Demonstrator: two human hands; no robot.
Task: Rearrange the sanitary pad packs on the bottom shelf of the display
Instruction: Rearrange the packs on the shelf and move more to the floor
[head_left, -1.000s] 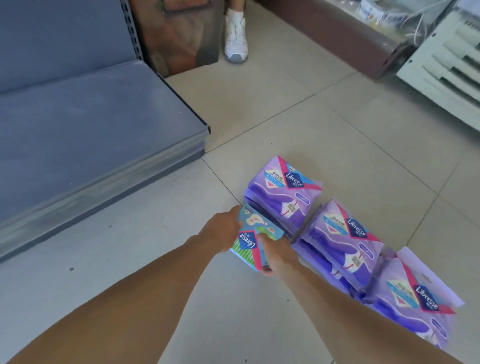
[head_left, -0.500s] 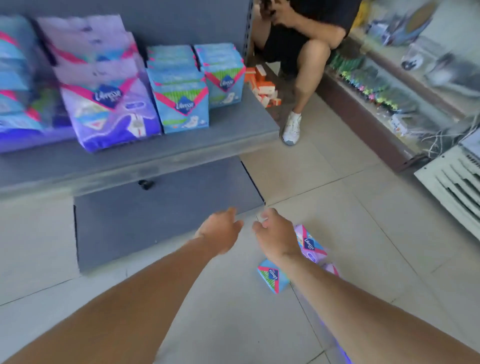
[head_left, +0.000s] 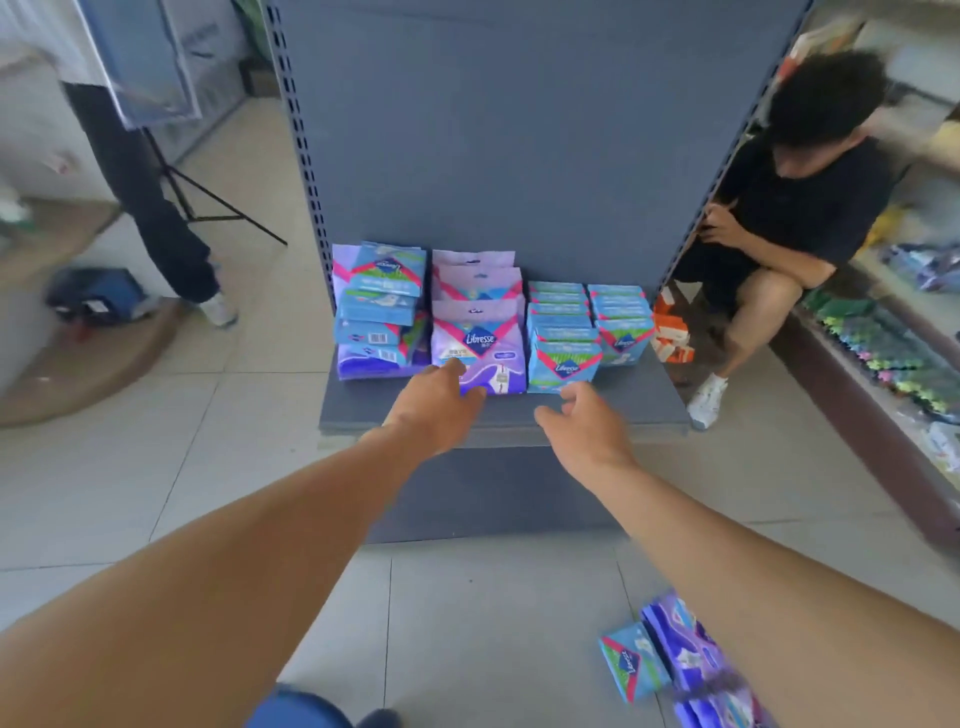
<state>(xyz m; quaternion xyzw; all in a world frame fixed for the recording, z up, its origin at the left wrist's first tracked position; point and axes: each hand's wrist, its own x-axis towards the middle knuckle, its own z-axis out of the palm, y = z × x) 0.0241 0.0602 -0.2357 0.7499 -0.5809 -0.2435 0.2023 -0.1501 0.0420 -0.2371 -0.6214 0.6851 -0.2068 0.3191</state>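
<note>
Pad packs: they're standing on the shelf (head_left: 639, 410), which is the lower deck of the grey display, w/ more lying on the floor (head_left: 467, 613) by my right forearm. On the shelf, a mixed stack (head_left: 379, 312) is sitting at left, purple packs (head_left: 480, 340) are standing in a row front-to-back in the middle, and two rows of blue packs (head_left: 563, 358) are lining up at right.

My left hand (head_left: 434, 410) is reaching at the front purple pack, fingers loosely bent and touching its lower left corner, holding nothing. My right hand (head_left: 584, 428) is hovering just before the front blue pack, fingers spread, nothing in the grip.

I'm judging these as light, soft plastic bags: squashy, a bit slick, not fragile. Pinching the thin top flap would prob. let a pack swing, so I'm favouring a grip across both side edges, thumb on the face, fingers behind. The blue ones are looking boxier and stiffer, so prob. OK to take several at once by squeezing the row from both ends.

The floor packs (head_left: 675, 654) are blurry; I can't count them.
</note>
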